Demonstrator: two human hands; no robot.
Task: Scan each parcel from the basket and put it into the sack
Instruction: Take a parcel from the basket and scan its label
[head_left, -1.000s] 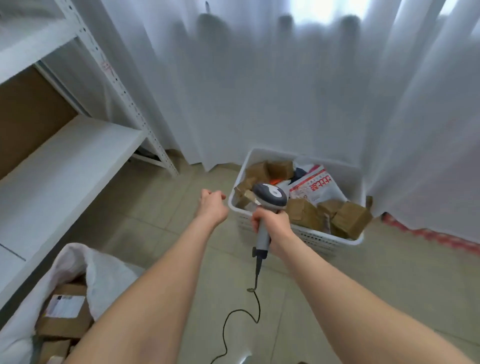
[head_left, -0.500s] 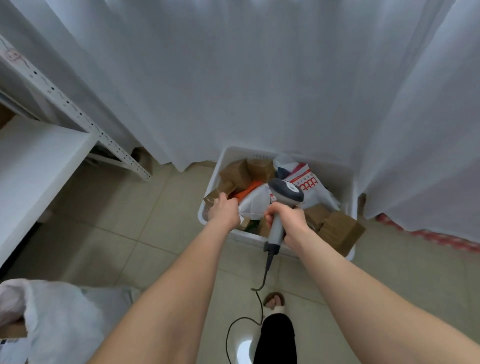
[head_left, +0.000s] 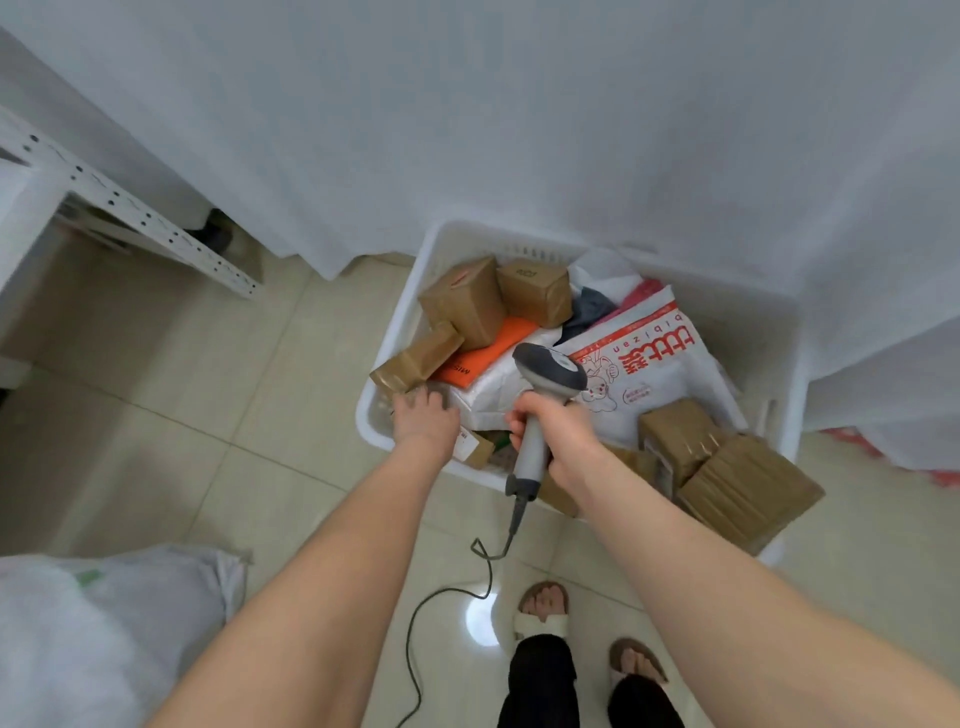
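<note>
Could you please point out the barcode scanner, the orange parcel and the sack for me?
barcode scanner (head_left: 550, 366): head view, on its dark grey head.
orange parcel (head_left: 485, 351): head view, on its visible orange face.
sack (head_left: 104, 639): head view, on its white cloth side.

Both arms extended forward and down. Left hand (head_left: 426, 418) palm-down, fingers bent; grip unclear. Right hand (head_left: 558, 436) wrapped round scanner (head_left: 548, 370) handle, wrist straight.

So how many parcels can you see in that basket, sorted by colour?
Brown boxes: 6
White bags: 3
Orange packet: 1
Dark grey bag: 1
Total: 11 in plain view; more lie partly hidden in the pile.
</note>
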